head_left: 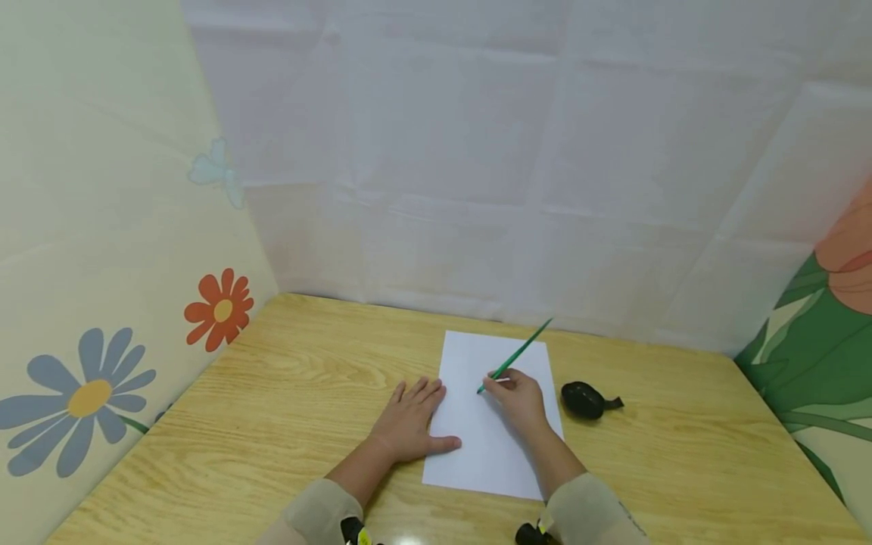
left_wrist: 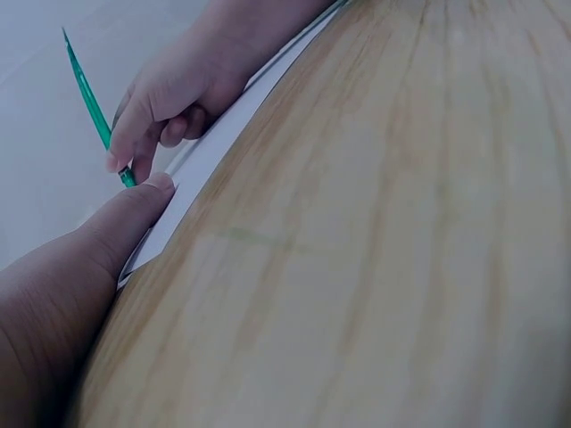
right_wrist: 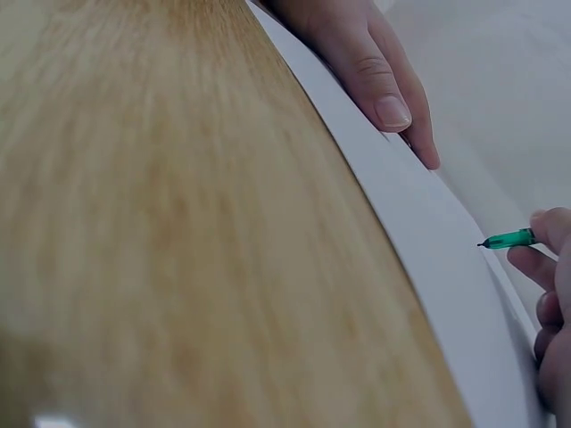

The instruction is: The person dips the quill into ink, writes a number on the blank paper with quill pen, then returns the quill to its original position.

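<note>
My right hand (head_left: 521, 403) pinches a slim green pen (head_left: 521, 352) that tapers like a grass blade. Its dark tip points down at a white sheet of paper (head_left: 470, 462), while the long tail slants up and away to the right. In the right wrist view the pen's point (right_wrist: 495, 241) sticks out past the thumb and forefinger, close over the paper. My left hand (head_left: 409, 424) rests flat at the sheet's left edge, fingers spread on the table and thumb on the paper. From the left wrist, that thumb (left_wrist: 129, 218) appears just below the pen tip.
To the right of the sheet lies a glossy black rounded object (head_left: 582, 400) with a short flat stub. The wood-grain table (head_left: 293, 393) backs onto a hanging white cloth (head_left: 436, 151). Flower-printed cloths (head_left: 88, 227) flank both sides.
</note>
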Motion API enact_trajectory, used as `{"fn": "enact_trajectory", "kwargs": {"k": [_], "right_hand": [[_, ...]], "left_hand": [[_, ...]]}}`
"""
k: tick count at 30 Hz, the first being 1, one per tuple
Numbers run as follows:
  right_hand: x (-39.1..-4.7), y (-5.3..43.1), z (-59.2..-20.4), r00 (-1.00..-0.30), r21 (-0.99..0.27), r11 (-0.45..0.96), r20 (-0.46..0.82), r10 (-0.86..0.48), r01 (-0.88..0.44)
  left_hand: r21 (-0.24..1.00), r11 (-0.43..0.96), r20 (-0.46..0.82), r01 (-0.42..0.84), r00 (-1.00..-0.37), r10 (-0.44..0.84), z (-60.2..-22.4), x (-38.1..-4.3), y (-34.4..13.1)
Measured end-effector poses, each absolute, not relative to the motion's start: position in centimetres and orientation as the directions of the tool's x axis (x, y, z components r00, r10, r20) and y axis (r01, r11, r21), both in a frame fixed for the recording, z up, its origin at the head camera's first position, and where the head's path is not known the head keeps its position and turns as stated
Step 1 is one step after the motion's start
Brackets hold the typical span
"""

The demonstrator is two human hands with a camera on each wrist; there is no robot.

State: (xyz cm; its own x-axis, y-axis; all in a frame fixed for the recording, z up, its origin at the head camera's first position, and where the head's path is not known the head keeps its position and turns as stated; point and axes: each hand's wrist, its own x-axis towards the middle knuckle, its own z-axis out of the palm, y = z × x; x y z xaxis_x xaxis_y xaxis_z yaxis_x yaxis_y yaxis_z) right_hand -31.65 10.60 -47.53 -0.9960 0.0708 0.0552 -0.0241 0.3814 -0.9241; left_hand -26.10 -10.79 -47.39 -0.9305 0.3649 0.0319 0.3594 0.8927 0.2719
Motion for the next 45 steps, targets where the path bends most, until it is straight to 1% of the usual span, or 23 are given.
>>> {"fn": "enact_trajectory", "kwargs": {"k": [7, 25, 33, 45], "right_hand": [[-31.5, 10.5, -47.3, -0.996, -0.921, 0.390, 0.027, 0.083, 0.008], [-30.7, 10.4, -46.7, -0.998, -0.922, 0.388, 0.024, 0.053, -0.001], [-30.5, 10.6, -46.9, -0.998, -0.914, 0.406, 0.024, 0.055, 0.000], [-30.1, 10.8, -47.0, -0.999, -0.920, 0.391, 0.028, 0.045, -0.008]], "left_hand": [[0.273, 0.895, 0.029, 0.352, -0.933, 0.358, -47.3, -26.2, -10.8], [0.274, 0.894, 0.042, 0.355, -0.933, 0.357, -47.0, -26.1, -10.9], [0.280, 0.891, 0.041, 0.358, -0.931, 0.362, -47.1, -26.0, -10.9], [0.277, 0.893, 0.033, 0.356, -0.932, 0.361, -47.2, -26.0, -10.8]]}}
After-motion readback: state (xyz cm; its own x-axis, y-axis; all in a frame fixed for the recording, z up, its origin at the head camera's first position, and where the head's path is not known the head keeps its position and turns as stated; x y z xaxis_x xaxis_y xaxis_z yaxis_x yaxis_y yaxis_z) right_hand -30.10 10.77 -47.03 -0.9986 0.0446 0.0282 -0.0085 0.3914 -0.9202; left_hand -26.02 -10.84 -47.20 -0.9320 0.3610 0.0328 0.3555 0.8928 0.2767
